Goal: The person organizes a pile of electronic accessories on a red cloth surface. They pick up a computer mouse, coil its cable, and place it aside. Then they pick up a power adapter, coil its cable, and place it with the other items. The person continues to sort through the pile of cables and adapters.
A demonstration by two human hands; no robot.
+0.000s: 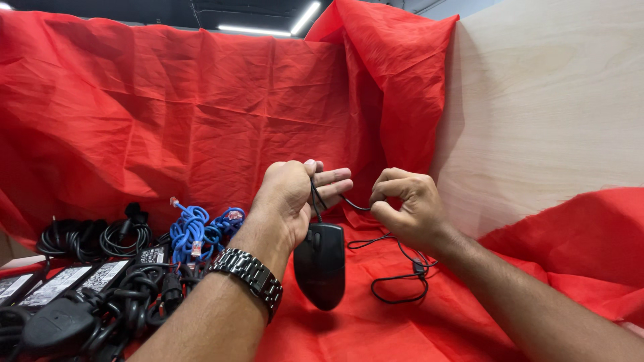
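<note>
Power bricks: nearest, at the lower left, flat black adapters with pale rectangular labels on top, lying side by side among black cords.
Wristwatch: dark metal link band on the left wrist.
Mouse: black computer mouse, hanging nose-up just above the red cloth, held up by its cable.
Left hand: fingers closed on the mouse cable right above the mouse, thumb and fingertips pinching the cord.
Right hand: curled nearly to a fist, thumb and forefinger pinching the same cable a little further along; the cord sags between the two hands.
Cable slack: falls from the right hand in a loose loop onto the cloth, just right of the mouse.
Blue cable: bundled coil behind the bricks, small pale tag on it.
Black coils: wound cords at the far left.
Wooden panel: pale board standing at the right, red cloth draped behind.
</note>
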